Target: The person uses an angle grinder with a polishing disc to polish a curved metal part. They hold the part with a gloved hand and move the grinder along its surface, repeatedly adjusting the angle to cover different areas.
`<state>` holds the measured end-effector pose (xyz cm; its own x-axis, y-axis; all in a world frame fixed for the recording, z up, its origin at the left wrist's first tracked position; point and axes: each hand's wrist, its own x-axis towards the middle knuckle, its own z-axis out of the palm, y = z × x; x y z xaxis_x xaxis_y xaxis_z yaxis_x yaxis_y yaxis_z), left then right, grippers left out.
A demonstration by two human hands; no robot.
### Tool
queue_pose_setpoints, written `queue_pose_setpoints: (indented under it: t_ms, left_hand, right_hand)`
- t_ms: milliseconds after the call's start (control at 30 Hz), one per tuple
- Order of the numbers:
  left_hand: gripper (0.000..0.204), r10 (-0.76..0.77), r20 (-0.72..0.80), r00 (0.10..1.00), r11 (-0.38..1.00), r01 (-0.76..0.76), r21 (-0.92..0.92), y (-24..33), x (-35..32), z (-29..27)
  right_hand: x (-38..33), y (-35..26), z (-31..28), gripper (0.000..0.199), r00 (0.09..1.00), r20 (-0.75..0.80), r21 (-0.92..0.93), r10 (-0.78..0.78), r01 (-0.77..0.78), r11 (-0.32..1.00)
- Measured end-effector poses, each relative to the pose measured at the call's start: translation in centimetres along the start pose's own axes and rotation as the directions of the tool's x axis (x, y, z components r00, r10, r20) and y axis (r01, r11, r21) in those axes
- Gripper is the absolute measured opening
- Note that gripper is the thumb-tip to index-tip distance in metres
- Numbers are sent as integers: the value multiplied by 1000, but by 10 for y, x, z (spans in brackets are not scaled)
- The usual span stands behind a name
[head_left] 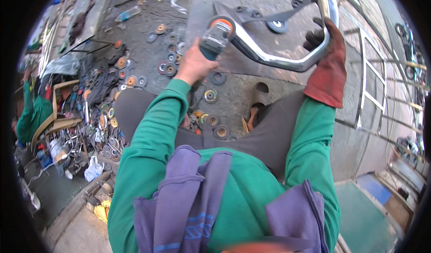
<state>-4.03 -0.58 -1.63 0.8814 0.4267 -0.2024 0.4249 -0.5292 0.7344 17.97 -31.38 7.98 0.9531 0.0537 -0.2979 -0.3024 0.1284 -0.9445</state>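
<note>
My bare left hand [194, 64] is wrapped round an angle grinder [215, 39] with a grey metal head and an orange-rimmed disc. The disc is up against or just beside the left part of a bent, shiny metal tube frame [280, 63]; I cannot tell if they touch. My right hand [331, 57], in a red and dark work glove, grips the frame's right side, with its fingers curled round the tube. A dark flat bracket [280, 16] spans the inside of the frame. Behind it lies a blue round disc [277, 26] on a grey sheet.
Several used grinding discs [170, 68] litter the ground at left and between my legs. A person in a green sleeve [38, 113] is at far left, beside a tan frame [54, 104]. A welded metal rack [362, 80] lies at right, and a green panel [366, 212] at lower right.
</note>
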Motion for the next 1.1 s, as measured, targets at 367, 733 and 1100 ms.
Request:
queue_pose_setpoints:
  t_ms: [367, 733, 1100]
  left_hand:
    - [74, 38, 221, 974, 991, -66, 120, 22, -38, 24]
    - [77, 85, 258, 962, 991, -108, 76, 35, -48, 32]
    - [70, 50, 284, 958, 987, -90, 132, 42, -47, 25]
  right_hand:
    - [-2, 0, 6, 52, 997, -49, 29, -56, 57, 998]
    - [-1, -3, 10, 52, 995, -86, -14, -49, 48, 999]
    - [-7, -3, 13, 52, 989, -136, -39, -58, 53, 998]
